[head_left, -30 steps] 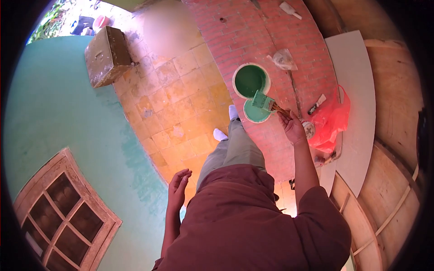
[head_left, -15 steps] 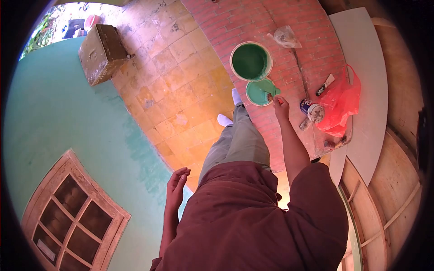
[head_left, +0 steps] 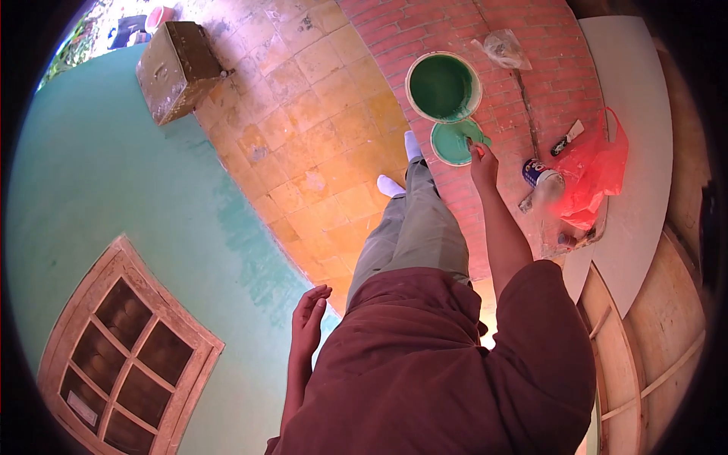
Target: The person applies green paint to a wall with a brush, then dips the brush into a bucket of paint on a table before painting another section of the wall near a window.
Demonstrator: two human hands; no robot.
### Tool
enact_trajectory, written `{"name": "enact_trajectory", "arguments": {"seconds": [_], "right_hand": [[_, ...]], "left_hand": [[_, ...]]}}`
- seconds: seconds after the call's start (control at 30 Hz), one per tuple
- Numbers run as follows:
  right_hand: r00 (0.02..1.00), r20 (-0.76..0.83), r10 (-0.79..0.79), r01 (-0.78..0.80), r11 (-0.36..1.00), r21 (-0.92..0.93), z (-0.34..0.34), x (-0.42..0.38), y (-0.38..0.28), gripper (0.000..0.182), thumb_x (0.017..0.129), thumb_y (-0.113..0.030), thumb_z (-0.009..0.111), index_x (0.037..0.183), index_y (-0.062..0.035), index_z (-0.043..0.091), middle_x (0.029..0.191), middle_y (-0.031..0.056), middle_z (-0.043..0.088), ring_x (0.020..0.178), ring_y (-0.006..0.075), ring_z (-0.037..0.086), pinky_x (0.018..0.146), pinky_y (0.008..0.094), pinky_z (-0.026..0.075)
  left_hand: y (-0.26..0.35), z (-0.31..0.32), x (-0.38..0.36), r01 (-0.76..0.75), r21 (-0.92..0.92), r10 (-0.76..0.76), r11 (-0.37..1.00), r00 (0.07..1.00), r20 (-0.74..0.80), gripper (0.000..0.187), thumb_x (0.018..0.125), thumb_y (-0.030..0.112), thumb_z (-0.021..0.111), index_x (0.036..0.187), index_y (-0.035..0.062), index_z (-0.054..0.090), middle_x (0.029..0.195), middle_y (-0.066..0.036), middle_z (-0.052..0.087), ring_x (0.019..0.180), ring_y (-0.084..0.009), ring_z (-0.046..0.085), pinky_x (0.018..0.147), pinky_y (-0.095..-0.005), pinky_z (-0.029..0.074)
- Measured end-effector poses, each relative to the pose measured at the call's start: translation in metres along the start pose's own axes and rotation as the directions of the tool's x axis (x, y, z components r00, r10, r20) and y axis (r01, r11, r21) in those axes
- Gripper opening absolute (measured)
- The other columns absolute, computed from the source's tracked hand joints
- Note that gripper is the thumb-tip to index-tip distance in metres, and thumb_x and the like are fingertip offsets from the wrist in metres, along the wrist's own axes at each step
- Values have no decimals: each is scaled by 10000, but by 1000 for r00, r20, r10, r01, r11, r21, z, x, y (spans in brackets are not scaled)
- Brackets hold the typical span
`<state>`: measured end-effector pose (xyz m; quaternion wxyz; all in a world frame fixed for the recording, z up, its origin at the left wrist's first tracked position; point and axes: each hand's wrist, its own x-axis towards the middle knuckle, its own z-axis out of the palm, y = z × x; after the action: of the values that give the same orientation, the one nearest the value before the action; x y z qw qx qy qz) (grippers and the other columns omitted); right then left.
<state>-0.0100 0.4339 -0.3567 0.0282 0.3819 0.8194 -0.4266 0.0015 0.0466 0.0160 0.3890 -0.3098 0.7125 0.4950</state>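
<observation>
My right hand [head_left: 484, 165] is closed around a paintbrush [head_left: 472, 143], whose head sits over the paint in a round lid or shallow tub [head_left: 440, 158] of light green paint. The fingers hide most of the brush handle. Touching the tub's far side is a white-rimmed bucket [head_left: 475, 100] with dark green paint inside. My left hand [head_left: 308, 315] hangs by the green wall [head_left: 189, 250], fingers loosely bent, thumb apart, holding nothing.
On the red brick-patterned surface [head_left: 413, 30] lie a clear plastic bag [head_left: 504, 49], a scraper [head_left: 567, 138], a blue-and-white can [head_left: 540, 174] and a red plastic bag [head_left: 599, 171]. A brown box [head_left: 176, 72] stands by the wall. A wooden-framed window [head_left: 129, 356] is at left.
The whole view has shifted, so the bucket and tub appear higher and further right. My right hand stays at the tub with the brush. My left hand still hangs by the wall.
</observation>
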Motion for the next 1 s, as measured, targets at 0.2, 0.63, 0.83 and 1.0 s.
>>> {"name": "enact_trajectory", "arguments": {"seconds": [0.2, 0.63, 0.83, 1.0], "right_hand": [[994, 71, 89, -82, 992, -95, 11, 13, 21, 256, 880, -238, 577, 1014, -30, 642, 879, 176, 666, 839, 291, 658, 734, 362, 501], [1000, 2, -18, 18, 999, -34, 8, 39, 47, 248, 879, -250, 592, 978, -30, 649, 842, 133, 672, 784, 234, 665, 691, 328, 504], [790, 507, 345, -612, 485, 624, -95, 27, 45, 280, 915, -250, 571, 1120, -61, 548, 1027, 92, 643, 914, 204, 648, 800, 347, 523], [655, 756, 16, -732, 263, 629, -138, -29, -56, 227, 932, -230, 521, 1043, -51, 604, 1022, 106, 669, 939, 234, 655, 890, 424, 492]], "left_hand": [[-11, 1, -9, 12, -20, -13, 1000, 999, -34, 307, 939, 139, 522, 1207, -8, 517, 1188, -117, 573, 1151, -199, 508, 995, -326, 371], [-30, 10, -16, -27, -93, 20, 995, 997, -77, 306, 938, 139, 517, 1204, -13, 516, 1179, -126, 575, 1143, -207, 514, 996, -328, 373], [-45, 13, -21, -138, -170, 123, 976, 988, -95, 309, 938, 149, 519, 1203, -12, 516, 1176, -132, 576, 1143, -208, 515, 991, -328, 376], [-77, 5, -33, -251, -215, 224, 944, 964, -142, 311, 940, 162, 518, 1202, -6, 521, 1174, -129, 580, 1134, -202, 519, 981, -324, 384]]}}
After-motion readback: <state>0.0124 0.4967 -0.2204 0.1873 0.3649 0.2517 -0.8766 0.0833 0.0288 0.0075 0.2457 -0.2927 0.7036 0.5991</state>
